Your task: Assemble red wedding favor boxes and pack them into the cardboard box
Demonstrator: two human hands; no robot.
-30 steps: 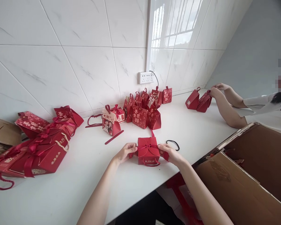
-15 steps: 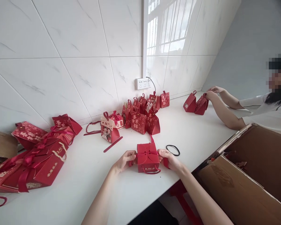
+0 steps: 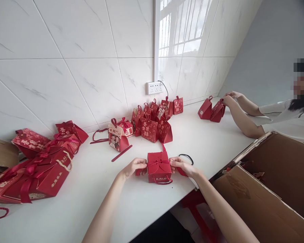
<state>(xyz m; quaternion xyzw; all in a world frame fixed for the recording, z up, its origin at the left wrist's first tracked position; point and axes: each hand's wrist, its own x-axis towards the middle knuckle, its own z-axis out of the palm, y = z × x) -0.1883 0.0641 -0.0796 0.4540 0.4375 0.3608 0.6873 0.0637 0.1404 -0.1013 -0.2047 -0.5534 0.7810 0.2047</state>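
Note:
A small red gift box [image 3: 159,167] with a ribbon bow on top and a red cord handle stands on the white counter [image 3: 96,189] in front of me. My left hand [image 3: 133,167] pinches the ribbon end at the box's left side. My right hand [image 3: 181,166] pinches the ribbon end at its right side. Both hands have their fingers closed on the red ribbon. A black hair band [image 3: 186,158] lies just behind my right hand.
A cluster of small red gift bags [image 3: 152,121] stands by the tiled wall under a socket [image 3: 154,87]. Larger red boxes [image 3: 38,168] lie at left. An open cardboard carton [image 3: 273,189] sits at right. Another person's hands [image 3: 229,98] touch two red bags [image 3: 212,109].
My hands and the box have stayed nearly in place; the ribbon ends are drawn out slightly at both sides. The camera view has shifted a little.

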